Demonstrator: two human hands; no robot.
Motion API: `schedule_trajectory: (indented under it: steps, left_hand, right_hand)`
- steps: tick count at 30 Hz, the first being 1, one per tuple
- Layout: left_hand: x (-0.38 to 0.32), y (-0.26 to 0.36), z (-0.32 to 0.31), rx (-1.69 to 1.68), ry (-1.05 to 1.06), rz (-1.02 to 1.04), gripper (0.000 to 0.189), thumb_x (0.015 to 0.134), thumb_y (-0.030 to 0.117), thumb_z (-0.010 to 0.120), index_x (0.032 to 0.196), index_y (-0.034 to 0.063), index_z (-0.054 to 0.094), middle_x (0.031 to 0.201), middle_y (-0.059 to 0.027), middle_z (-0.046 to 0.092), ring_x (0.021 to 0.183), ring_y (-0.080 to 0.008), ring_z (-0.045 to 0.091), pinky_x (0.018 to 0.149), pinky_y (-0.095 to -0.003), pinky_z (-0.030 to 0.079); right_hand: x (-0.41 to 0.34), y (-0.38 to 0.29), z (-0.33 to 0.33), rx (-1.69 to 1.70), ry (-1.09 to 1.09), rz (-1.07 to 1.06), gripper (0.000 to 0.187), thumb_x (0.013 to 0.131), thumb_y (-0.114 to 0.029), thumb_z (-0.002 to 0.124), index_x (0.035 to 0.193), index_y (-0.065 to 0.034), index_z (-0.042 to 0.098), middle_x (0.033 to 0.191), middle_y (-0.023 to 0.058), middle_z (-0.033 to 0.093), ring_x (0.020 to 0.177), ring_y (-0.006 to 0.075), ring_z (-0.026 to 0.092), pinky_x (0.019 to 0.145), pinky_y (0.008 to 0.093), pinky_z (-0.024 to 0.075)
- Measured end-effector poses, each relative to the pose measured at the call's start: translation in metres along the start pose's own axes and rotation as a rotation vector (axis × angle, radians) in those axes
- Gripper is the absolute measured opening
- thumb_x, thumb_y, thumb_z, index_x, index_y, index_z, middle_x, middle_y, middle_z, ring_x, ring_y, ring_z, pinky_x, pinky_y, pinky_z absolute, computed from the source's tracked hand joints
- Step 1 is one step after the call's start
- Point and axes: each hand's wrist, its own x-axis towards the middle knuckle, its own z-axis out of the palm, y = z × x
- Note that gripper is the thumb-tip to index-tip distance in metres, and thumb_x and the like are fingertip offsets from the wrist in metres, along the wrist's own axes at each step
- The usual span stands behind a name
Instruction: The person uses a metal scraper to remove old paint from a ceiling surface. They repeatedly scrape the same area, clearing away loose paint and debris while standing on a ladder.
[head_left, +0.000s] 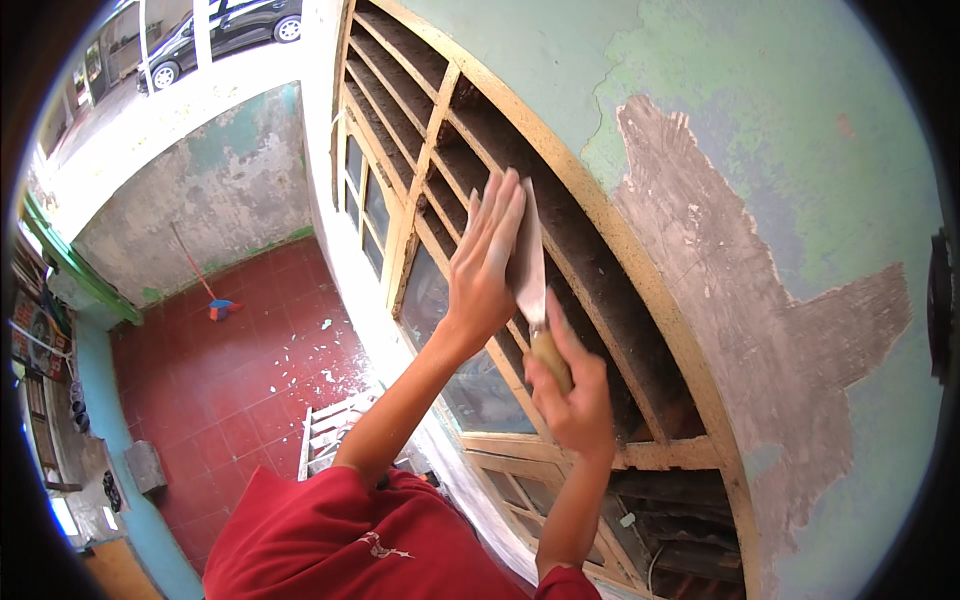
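My right hand (574, 397) is closed around the pale handle of a trowel-like metal blade tool (531, 262), whose blade points up and away from me. Against the blade's left side lies my left hand (484, 262), its fingers stretched out and powdered with pale dust; whether it presses on the metal cannot be told. Both hands are in front of the slatted wooden vent frame (442, 112). On the right, the green painted wall (810, 150) has a large scraped patch (750, 330) of bare grey-brown plaster.
A white ladder (319, 442) stands below me, beside the windows. White flakes lie on the red tiled floor (225, 375). A broom (219, 307) leans by the low wall (217, 172), and a grey block (145, 466) sits by the blue wall. A dark car is outside.
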Motion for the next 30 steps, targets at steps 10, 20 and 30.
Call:
schedule_trajectory:
  steps: [10,20,30]
  left_hand:
    - [-0.021,0.043,0.005,-0.175,-0.095,0.135,0.057,0.08,-0.004,0.064,0.136,-0.0082,0.053,0.14,-0.0266,0.052,0.134,-0.0396,0.048,0.111,-0.0476,0.042]
    - [0.012,0.077,0.008,-0.175,-0.254,-0.015,0.058,0.086,-0.005,0.052,0.144,-0.0097,0.041,0.148,-0.0281,0.042,0.138,-0.0409,0.042,0.112,-0.0429,0.04]
    - [0.074,0.077,0.003,0.058,-0.282,-0.124,0.076,0.073,-0.011,0.057,0.146,-0.0106,0.035,0.081,-0.0203,0.061,0.063,-0.0318,0.061,0.063,-0.0407,0.049]
  right_hand:
    - [-0.058,0.001,0.045,0.51,0.344,-0.029,0.071,0.084,0.002,0.048,0.153,0.0025,0.03,0.094,0.0115,0.061,0.053,0.0035,0.046,0.049,0.0173,0.0391]
    - [-0.05,-0.02,0.033,0.204,0.434,-0.235,0.073,0.087,-0.006,0.057,0.152,0.007,0.027,0.097,0.012,0.061,0.069,0.0081,0.055,0.056,0.0183,0.0442]
    - [-0.091,0.004,0.035,0.229,0.324,-0.061,0.058,0.082,0.002,0.067,0.138,0.0012,0.053,0.085,0.0051,0.07,0.049,0.0054,0.053,0.045,0.0213,0.0375]
